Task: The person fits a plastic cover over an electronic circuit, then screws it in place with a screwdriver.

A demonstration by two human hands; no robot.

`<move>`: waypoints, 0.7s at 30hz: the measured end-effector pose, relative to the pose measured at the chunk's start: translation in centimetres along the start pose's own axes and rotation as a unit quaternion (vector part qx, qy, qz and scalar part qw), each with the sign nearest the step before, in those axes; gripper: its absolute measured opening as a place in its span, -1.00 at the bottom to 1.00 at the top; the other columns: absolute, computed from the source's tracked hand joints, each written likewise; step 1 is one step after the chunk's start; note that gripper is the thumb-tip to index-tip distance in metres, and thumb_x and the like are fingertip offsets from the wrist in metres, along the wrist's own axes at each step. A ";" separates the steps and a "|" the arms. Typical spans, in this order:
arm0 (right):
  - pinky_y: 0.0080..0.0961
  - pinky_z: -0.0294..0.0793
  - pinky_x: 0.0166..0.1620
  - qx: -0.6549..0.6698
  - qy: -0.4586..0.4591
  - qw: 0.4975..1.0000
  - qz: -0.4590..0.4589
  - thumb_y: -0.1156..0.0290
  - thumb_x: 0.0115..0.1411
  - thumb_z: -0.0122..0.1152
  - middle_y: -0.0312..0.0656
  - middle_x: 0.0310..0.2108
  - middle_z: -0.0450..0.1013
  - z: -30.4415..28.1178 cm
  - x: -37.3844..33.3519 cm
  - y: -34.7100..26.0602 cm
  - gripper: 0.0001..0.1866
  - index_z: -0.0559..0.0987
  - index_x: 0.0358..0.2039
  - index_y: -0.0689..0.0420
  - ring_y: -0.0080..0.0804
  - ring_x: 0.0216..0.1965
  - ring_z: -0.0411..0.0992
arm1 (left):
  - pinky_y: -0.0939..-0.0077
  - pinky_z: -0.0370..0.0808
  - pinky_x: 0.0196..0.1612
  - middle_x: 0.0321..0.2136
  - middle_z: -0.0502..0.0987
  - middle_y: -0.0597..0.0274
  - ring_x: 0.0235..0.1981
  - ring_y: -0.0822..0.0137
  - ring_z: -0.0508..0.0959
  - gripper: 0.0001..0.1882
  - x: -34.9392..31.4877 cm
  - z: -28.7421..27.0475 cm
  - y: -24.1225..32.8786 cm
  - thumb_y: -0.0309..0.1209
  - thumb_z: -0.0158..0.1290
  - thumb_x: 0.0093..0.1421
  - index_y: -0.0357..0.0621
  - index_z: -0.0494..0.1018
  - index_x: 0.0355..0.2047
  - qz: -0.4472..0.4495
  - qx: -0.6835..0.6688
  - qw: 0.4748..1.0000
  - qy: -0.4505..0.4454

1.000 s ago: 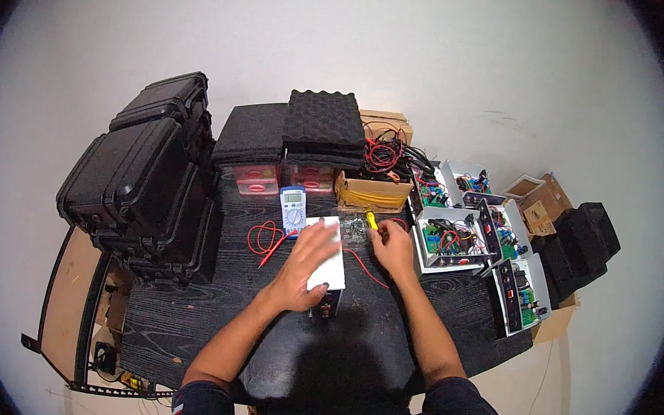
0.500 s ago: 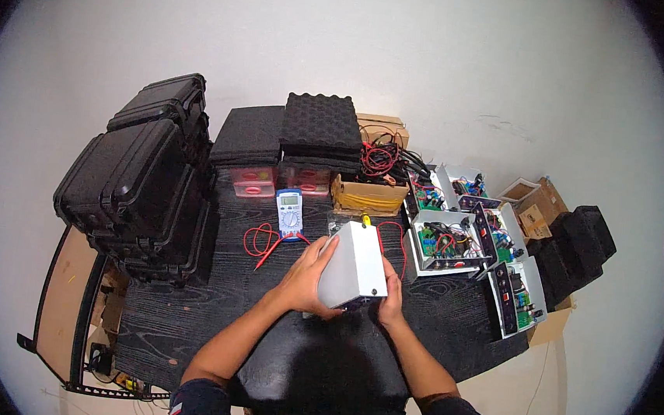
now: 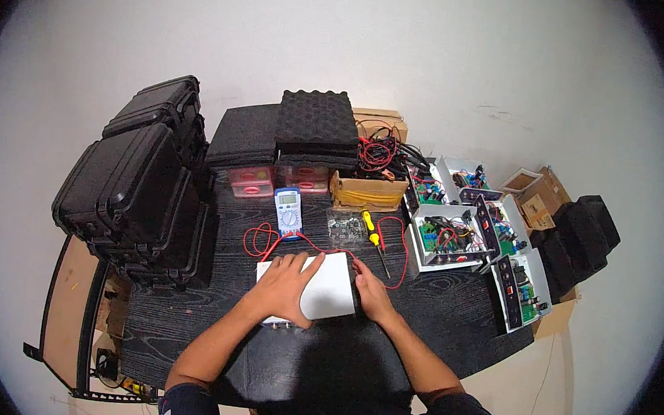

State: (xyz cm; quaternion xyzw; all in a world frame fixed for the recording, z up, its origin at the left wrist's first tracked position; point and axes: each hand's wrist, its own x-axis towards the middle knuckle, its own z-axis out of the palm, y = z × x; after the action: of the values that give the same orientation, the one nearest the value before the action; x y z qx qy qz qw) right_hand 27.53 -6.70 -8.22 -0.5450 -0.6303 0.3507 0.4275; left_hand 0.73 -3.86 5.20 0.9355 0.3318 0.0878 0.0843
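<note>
White box (image 3: 331,292) on desk (image 3: 175,324), near side of meter (image 3: 288,213) | left hand (image 3: 283,287): grip spread loosely over box top | right hand (image 3: 373,295): at box's right edge, grip unclear | yellow screwdriver (image 3: 371,226) beyond

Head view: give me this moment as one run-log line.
left hand: spread on white box | right hand: at box's right edge | yellow screwdriver: lying on black table | multimeter: beyond box
</note>
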 end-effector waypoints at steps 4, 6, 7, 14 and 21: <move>-0.20 0.16 0.46 -0.033 -0.021 0.999 -0.019 0.04 0.44 0.08 0.25 0.44 0.21 -0.8 -0.5 -2.2 -0.21 0.16 0.49 0.26 0.10 0.46 0.20 | -0.04 0.29 0.34 0.23 0.34 -0.36 0.21 -0.27 0.40 0.48 -0.2 1.0 -0.2 0.05 0.49 -0.44 -0.24 0.06 0.50 0.008 0.017 1.000 -0.003; -0.08 0.04 0.51 -0.138 -0.065 0.984 -0.092 -0.10 0.26 0.34 0.26 0.52 0.00 -1.2 -0.5 -4.1 0.04 0.10 0.51 0.24 0.17 0.54 -0.01 | -0.05 0.29 0.34 0.23 0.34 -0.35 0.20 -0.26 0.41 0.49 0.0 1.3 -0.2 0.06 0.49 -0.45 -0.24 0.06 0.50 0.011 0.019 1.000 -0.007; -0.08 0.04 0.51 -0.138 -0.066 0.984 -0.091 -0.10 0.26 0.34 0.26 0.52 0.00 -1.3 -0.5 -5.5 0.04 0.10 0.51 0.24 0.17 0.54 -0.01 | -0.05 0.28 0.34 0.23 0.35 -0.34 0.20 -0.26 0.41 0.49 -0.1 1.4 -0.3 0.06 0.49 -0.45 -0.24 0.06 0.50 0.014 0.020 1.000 -0.014; 0.48 -0.30 0.47 -0.392 -0.249 0.881 -0.096 -0.34 -0.15 0.58 0.32 0.54 -0.14 0.1 1.5 -11.4 0.40 0.09 0.53 0.12 0.31 0.58 -0.30 | -0.26 0.26 0.34 0.26 0.36 -0.32 0.27 -0.28 0.39 0.53 -0.3 1.4 -0.7 0.23 0.50 -0.43 -0.21 0.05 0.51 0.032 0.029 0.999 -0.008; 0.56 -0.32 0.44 -0.374 -0.332 0.851 -0.158 -0.20 -0.40 0.71 0.34 0.49 -0.02 3.5 3.7 -12.9 0.46 0.17 0.49 0.11 0.35 0.55 -0.18 | -0.27 0.10 0.45 0.44 0.19 -0.28 0.46 -0.31 0.17 0.44 -2.1 -0.4 -3.4 0.32 0.45 -0.31 -0.22 0.14 0.48 0.057 -0.097 0.993 0.023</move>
State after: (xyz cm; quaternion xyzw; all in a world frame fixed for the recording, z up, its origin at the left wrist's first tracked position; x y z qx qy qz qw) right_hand 19.12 -5.06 2.73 -0.4079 -0.8959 0.1761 0.0062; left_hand -3.02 -2.49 4.59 0.9379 0.2702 0.1458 0.1613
